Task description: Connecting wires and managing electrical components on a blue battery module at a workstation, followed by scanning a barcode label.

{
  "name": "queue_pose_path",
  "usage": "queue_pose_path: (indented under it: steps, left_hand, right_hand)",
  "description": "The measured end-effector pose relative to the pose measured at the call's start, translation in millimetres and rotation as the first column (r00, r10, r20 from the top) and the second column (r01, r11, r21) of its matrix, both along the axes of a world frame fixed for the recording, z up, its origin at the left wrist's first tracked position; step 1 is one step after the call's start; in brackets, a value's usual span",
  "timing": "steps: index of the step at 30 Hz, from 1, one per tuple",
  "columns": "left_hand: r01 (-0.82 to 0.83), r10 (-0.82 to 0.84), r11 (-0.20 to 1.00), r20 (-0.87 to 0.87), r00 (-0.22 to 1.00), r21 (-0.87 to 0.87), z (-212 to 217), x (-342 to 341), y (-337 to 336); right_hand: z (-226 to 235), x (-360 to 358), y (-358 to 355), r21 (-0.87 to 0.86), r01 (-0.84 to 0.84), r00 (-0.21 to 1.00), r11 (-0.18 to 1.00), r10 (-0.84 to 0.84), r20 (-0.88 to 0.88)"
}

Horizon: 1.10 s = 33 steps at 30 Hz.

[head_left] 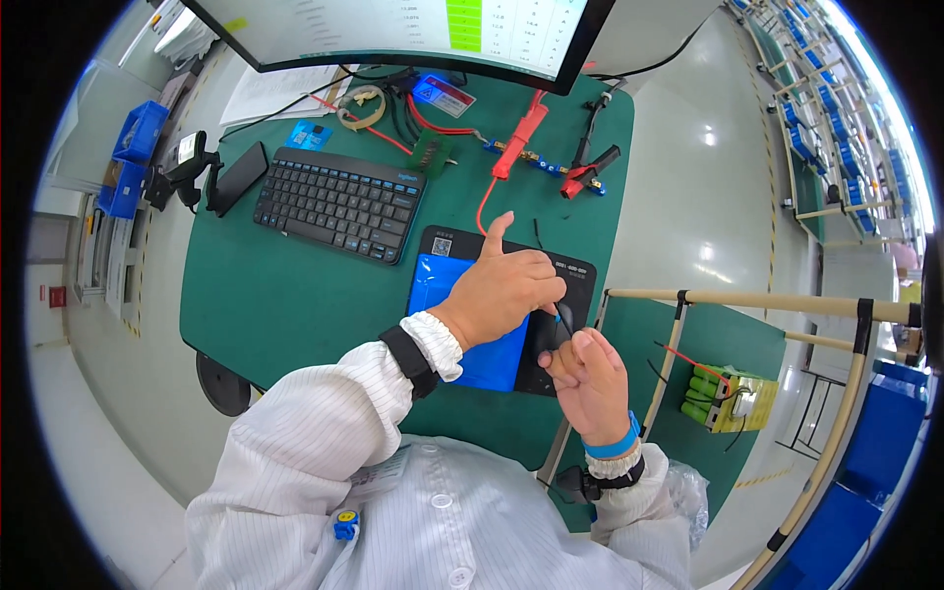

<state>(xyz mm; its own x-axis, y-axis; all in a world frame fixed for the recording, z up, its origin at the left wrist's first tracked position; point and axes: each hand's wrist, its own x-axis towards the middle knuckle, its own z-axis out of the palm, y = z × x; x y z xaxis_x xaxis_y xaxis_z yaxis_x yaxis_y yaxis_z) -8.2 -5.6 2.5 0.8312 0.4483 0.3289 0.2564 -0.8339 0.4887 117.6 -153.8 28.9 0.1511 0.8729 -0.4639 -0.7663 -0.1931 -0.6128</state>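
Observation:
Over the black mat [582, 280], my left hand [506, 287] is closed, one finger sticking up and the others curled inward. My right hand [592, 379] sits close by on its right, palm up, fingertips pinched. Between the two hands runs a thin black, wire-like piece [565, 320] with a small blue spot, gripped by both; its exact kind I cannot make out. Beyond my left fingers a thin dark tip [538, 234] pokes up, possibly part of the same piece. A glossy blue sheet [497, 359] lies on the mat under my left wrist.
A black keyboard [339, 204] and a phone-like black slab [241, 179] lie left on the green table [226, 305]. Red [518, 138] and black clips [590, 172] with cables lie ahead, below the monitor [423, 34]. To the right, a green battery pack [726, 398] sits past a tan rail [767, 303].

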Motion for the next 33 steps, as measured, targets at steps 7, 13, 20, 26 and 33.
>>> queue_pose_path:
  steps: [7, 13, 20, 26, 33]
  left_hand:
    - [-0.023, 0.022, 0.999, -0.032, 0.999, -0.038, 1, -4, 2]
    - [-0.123, 0.12, 0.975, -0.031, 0.992, -0.185, 2, -1, 6]
    - [-0.251, 0.279, 0.876, 0.009, 0.96, -0.413, 4, 5, 10]
    - [-0.274, 0.303, 0.781, -0.043, 0.952, -0.561, 3, 4, 18]
    - [-0.315, 0.285, 0.761, -0.144, 0.948, -0.566, 8, 12, 19]
  right_hand:
    - [-27, 36, -4, 0.04, -0.036, 0.975, 0.999, 0.026, 0.222]
    - [-23, 32, 6, -0.012, 0.034, 0.765, 0.999, -0.018, 0.644]
    - [-38, 8, 80, 0.062, 0.075, 0.656, 0.995, -0.096, 0.749]
    - [-40, 16, 104, 0.12, -0.024, 0.829, 0.992, -0.047, 0.557]
    - [-49, 19, 110, 0.135, -0.009, 0.961, 0.991, -0.029, 0.275]
